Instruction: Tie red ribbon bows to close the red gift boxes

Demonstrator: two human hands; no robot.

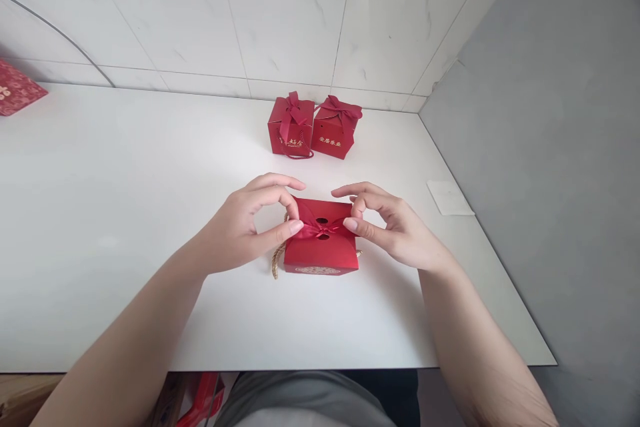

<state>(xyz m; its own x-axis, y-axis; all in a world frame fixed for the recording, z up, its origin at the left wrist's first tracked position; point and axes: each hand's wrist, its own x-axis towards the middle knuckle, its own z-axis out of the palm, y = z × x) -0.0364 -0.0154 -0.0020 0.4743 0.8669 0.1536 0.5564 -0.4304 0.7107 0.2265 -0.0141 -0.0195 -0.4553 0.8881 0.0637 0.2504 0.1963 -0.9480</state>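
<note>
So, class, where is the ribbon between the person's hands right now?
In the head view, the ribbon sits mid-picture across the top of the nearest red box, its ends pinched by the left hand and right hand.

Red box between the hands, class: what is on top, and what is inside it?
Atop the red box, a red ribbon is pinched by the left hand and right hand. The folded top hides any contents.

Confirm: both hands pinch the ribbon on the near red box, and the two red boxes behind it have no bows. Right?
Wrong on bows: in the head view, the left rear box and right rear box each carry a red bow. The left hand and right hand do pinch the ribbon on the near red box.
</note>
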